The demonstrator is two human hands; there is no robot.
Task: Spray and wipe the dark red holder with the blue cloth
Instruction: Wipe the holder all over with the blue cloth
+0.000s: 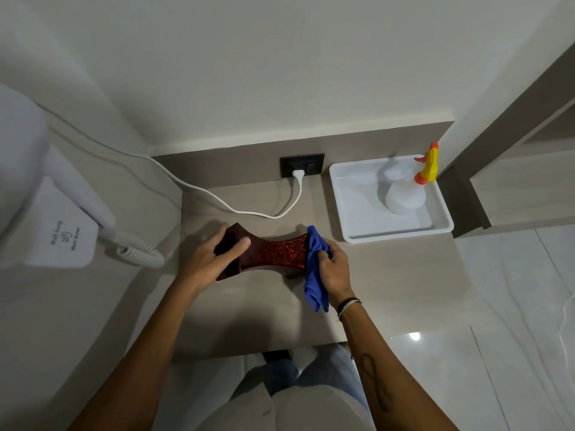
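Observation:
The dark red holder (273,251) lies on its side on the beige counter (389,275); it is glittery and narrow at the waist. My left hand (211,259) grips its open left end, thumb on top. My right hand (334,269) holds the blue cloth (314,262) bunched against the holder's right end, with a tail of cloth hanging toward me. The white spray bottle (404,197) with a yellow and orange trigger head stands apart at the back right, in a tray.
A white tray (354,225) sits at the back right of the counter. A white cable (217,200) runs across the counter to a black wall socket (301,164). A wall hair dryer (62,225) with a coiled cord hangs on the left.

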